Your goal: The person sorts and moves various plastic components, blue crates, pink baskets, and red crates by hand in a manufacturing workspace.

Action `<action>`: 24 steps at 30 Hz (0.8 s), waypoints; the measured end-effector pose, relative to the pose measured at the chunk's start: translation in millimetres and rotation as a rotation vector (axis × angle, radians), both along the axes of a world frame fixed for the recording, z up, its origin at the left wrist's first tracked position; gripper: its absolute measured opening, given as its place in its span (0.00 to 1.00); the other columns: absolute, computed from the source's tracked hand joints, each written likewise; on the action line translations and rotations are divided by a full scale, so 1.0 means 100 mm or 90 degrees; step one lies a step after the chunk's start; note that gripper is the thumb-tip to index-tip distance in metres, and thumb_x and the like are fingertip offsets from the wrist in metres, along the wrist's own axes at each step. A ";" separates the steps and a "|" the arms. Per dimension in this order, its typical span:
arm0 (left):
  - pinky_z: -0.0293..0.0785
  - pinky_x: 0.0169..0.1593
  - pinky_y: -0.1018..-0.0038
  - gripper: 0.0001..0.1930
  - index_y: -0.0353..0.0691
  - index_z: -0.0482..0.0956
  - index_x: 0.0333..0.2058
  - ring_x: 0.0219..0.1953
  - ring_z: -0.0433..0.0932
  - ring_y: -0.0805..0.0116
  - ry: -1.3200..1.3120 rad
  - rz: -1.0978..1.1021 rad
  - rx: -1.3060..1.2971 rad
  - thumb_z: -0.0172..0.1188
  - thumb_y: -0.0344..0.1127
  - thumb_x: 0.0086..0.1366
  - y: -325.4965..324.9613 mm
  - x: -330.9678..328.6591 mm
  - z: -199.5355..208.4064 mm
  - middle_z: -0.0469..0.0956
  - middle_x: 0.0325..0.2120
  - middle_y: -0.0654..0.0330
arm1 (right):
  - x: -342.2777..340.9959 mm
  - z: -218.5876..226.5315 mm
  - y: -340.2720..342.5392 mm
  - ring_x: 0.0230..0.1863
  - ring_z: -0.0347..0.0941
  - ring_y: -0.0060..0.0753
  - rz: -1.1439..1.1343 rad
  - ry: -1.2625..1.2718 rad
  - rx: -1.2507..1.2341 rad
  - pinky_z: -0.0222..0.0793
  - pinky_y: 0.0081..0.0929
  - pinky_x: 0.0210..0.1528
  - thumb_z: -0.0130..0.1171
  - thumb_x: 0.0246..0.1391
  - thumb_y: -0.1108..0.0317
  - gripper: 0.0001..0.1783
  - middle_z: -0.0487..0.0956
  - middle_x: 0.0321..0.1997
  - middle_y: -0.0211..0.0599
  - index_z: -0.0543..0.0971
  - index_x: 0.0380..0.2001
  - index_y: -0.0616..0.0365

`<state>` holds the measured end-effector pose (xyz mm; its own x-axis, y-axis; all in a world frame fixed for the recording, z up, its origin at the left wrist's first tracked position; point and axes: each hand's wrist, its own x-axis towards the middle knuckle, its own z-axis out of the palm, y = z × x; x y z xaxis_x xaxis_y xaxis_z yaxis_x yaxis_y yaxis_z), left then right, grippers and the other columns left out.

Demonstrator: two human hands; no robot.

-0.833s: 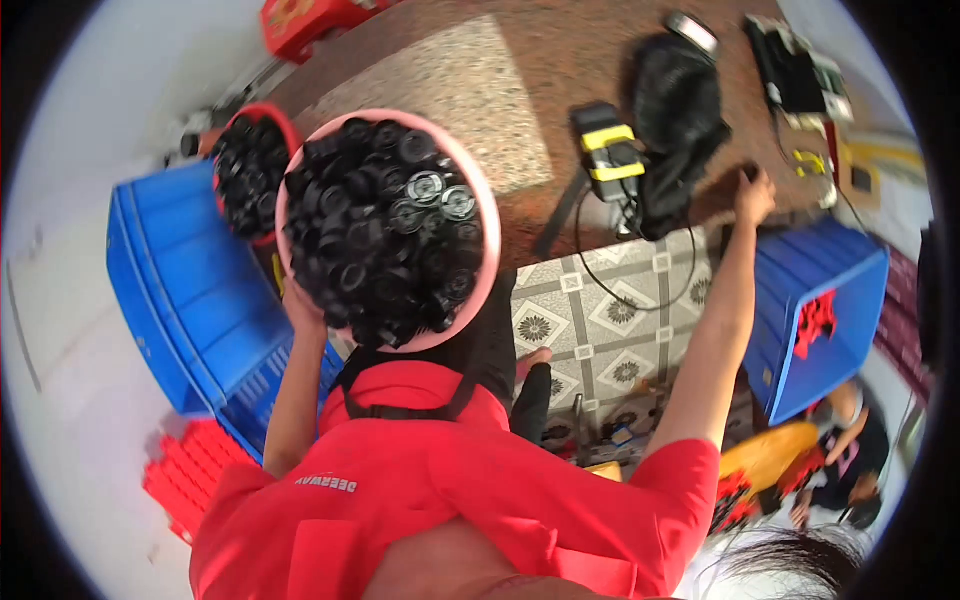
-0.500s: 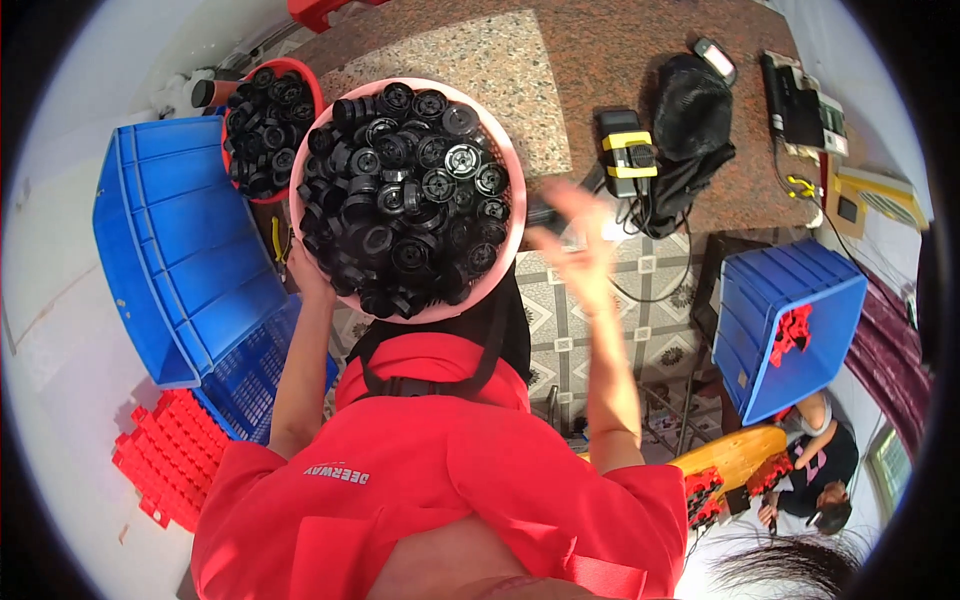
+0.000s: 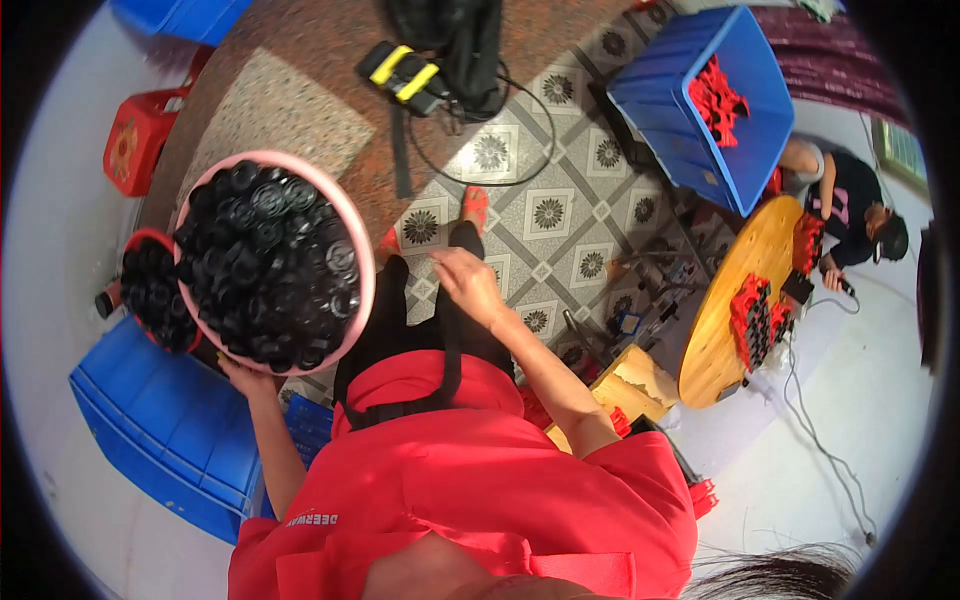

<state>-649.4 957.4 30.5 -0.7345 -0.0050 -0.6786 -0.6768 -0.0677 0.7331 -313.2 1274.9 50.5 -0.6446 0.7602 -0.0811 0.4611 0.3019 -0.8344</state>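
Note:
A large pink basket (image 3: 368, 262), heaped with black plastic wheels (image 3: 262, 262), stands at the left near the edge of the stone-topped table (image 3: 330, 35). My left hand (image 3: 246, 378) holds its near rim from below; part of the fingers is hidden beneath it. My right hand (image 3: 470, 286) hangs in the air in front of my waist, over the patterned floor. Its fingers are loosely stretched out and nothing shows in them. Left of the pink basket is a smaller red basket (image 3: 142, 238) of similar black wheels.
Blue crates (image 3: 170, 415) stand at the left, a red stool (image 3: 135, 145) beyond. A black and yellow device (image 3: 405, 78) with a cable lies on the table. At the right are a blue bin (image 3: 765, 140) with red parts, a wooden table (image 3: 700, 345) and another person (image 3: 850, 190).
The view has swung toward the right, showing more floor and the wooden table. My right hand has moved from beside the basket back toward my waist. My left hand remains at the basket's rim.

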 end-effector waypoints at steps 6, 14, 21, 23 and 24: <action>0.69 0.52 0.60 0.32 0.34 0.67 0.54 0.50 0.72 0.52 0.183 -0.033 -0.508 0.52 0.57 0.62 -0.10 0.78 0.33 0.70 0.51 0.48 | 1.29 -0.59 0.67 0.39 0.77 0.43 -0.201 -0.128 -0.103 0.73 0.32 0.42 0.56 0.53 0.71 0.11 0.79 0.38 0.44 0.78 0.41 0.60; 0.62 0.58 0.61 0.25 0.36 0.67 0.54 0.54 0.66 0.49 0.041 -0.836 -0.612 0.57 0.43 0.63 1.53 2.93 -0.02 0.67 0.52 0.47 | 2.28 -2.44 2.14 0.37 0.77 0.51 -0.183 -0.315 -0.220 0.72 0.36 0.42 0.56 0.50 0.66 0.14 0.80 0.34 0.51 0.78 0.40 0.59; 0.60 0.58 0.53 0.44 0.52 0.52 0.64 0.59 0.60 0.40 0.200 -1.241 -0.703 0.64 0.51 0.52 3.46 3.97 -1.31 0.57 0.60 0.44 | 1.98 -4.88 3.38 0.48 0.72 0.55 -0.064 -0.408 -0.199 0.69 0.43 0.50 0.56 0.48 0.66 0.31 0.74 0.48 0.54 0.65 0.58 0.50; 0.61 0.57 0.51 0.45 0.52 0.52 0.64 0.58 0.60 0.39 0.260 -1.209 -0.751 0.65 0.52 0.50 3.62 3.99 -1.68 0.55 0.60 0.44 | 1.72 -5.48 3.65 0.52 0.69 0.56 -0.051 -0.388 -0.186 0.68 0.44 0.52 0.56 0.48 0.66 0.34 0.69 0.54 0.53 0.62 0.60 0.47; 0.62 0.56 0.50 0.47 0.52 0.52 0.64 0.58 0.60 0.38 0.319 -1.175 -0.783 0.65 0.53 0.48 3.68 4.00 -1.86 0.54 0.61 0.44 | 1.64 -5.81 3.77 0.55 0.66 0.58 -0.039 -0.379 -0.165 0.67 0.45 0.53 0.57 0.48 0.66 0.37 0.64 0.60 0.52 0.58 0.62 0.44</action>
